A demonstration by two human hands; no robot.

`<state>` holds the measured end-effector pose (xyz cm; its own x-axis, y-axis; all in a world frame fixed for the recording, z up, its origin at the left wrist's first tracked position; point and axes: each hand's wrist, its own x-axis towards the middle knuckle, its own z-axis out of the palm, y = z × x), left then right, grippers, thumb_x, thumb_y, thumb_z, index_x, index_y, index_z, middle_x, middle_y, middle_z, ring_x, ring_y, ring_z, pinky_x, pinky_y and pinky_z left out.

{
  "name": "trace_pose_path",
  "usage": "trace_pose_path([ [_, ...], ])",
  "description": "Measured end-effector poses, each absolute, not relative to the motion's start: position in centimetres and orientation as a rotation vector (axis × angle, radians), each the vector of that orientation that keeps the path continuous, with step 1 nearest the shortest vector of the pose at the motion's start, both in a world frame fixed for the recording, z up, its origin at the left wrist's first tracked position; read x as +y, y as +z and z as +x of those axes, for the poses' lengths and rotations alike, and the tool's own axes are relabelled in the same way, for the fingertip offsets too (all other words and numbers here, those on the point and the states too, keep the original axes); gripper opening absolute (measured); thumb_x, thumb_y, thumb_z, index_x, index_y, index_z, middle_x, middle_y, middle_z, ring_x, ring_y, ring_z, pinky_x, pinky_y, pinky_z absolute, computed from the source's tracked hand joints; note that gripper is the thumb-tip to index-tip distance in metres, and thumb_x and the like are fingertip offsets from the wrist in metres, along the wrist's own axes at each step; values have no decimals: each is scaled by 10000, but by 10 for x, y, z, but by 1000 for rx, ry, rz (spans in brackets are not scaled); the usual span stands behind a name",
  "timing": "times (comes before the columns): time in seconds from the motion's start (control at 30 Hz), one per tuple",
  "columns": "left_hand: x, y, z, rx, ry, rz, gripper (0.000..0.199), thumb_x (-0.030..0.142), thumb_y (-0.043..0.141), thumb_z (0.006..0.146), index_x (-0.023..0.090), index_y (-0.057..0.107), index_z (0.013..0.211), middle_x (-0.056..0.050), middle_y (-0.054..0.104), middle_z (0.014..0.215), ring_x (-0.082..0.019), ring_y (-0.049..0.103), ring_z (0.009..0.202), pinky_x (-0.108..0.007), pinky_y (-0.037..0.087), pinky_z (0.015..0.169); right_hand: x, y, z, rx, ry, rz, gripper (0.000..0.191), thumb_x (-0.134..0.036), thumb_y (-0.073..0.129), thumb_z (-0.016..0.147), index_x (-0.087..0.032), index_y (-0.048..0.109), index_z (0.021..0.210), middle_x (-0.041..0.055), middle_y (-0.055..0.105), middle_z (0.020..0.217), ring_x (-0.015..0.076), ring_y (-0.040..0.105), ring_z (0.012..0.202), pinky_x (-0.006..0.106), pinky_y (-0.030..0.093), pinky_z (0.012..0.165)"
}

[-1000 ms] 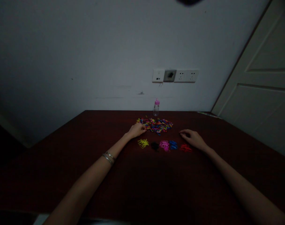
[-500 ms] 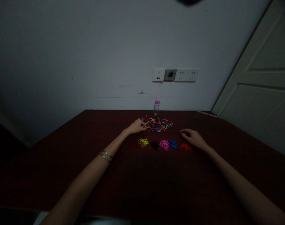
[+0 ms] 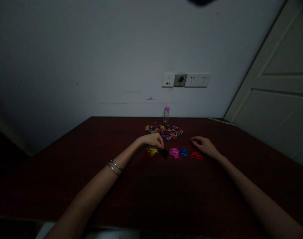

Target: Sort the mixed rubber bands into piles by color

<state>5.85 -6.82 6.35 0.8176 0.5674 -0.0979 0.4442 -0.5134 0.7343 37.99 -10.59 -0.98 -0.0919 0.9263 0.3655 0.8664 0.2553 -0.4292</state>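
Observation:
My left hand (image 3: 153, 139) is closed in a pinch with its fingertips just above the small pile of black rubber bands (image 3: 164, 153). Whatever the pinch holds is too small and dark to make out. Under the wrist side lies a pile of yellow rubber bands (image 3: 152, 151). My right hand (image 3: 205, 146) rests on the table, fingers stretched forward and thumb apart, holding nothing. Just in front of it are red rubber bands (image 3: 196, 155). Pink bands (image 3: 174, 153) and blue bands (image 3: 183, 152) lie between the hands. Behind them spreads a mixed heap of coloured bands (image 3: 170, 131).
A clear bottle with a pink cap (image 3: 166, 114) stands behind the heap, close to the wall. Sockets (image 3: 197, 80) are set in the wall above the dark red table (image 3: 141, 192). A pale panelled door (image 3: 278, 86) stands at the right.
My left hand has moved from the left edge of the mixed heap toward me and to the right, down to the black bands. My right hand stays put.

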Motion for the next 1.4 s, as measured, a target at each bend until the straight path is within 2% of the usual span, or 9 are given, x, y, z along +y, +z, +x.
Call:
trace_pose_path([
  [0.27,-50,66,39,786,240,2124,127,173,651,593,130,725,687,-18,634,572,-90,501,503,-210,356,518,-105,-9,381,-1989,121,-1648,299,-374,475,804,-211,662,972,66,671,1022,218,625,890,342,478,816],
  [0.37,-32,55,19,971,526,2054,175,264,655,621,111,713,684,-2,573,508,-75,445,475,-204,312,480,-106,-9,381,-1985,129,-1642,299,-371,477,802,-206,661,971,70,672,1018,220,625,885,348,475,824],
  [0.5,-11,29,-11,1327,1063,1775,352,441,607,667,97,680,659,47,409,404,-49,310,394,-206,210,419,-105,-10,382,-1967,150,-1639,300,-364,484,793,-206,665,972,68,678,1003,220,629,875,342,477,817],
  [0.7,6,7,-36,1277,1335,1437,418,513,584,666,100,637,707,71,337,406,-36,249,347,-200,145,383,-103,-12,383,-1975,145,-1640,308,-362,478,795,-197,660,980,70,670,1022,217,621,895,340,467,830],
  [1.07,1,8,-31,1320,1319,1536,399,486,566,688,97,652,668,51,373,402,-46,283,363,-208,174,403,-101,-6,384,-1992,213,-1576,285,-353,508,780,-200,659,967,68,663,1011,217,613,902,347,467,838],
  [1.4,3,6,-32,1327,1308,1614,431,509,547,689,97,672,671,44,392,401,-60,305,385,-216,205,429,-89,15,337,-2213,307,-1358,238,-331,517,804,-211,671,941,52,669,971,194,610,892,323,470,812],
])
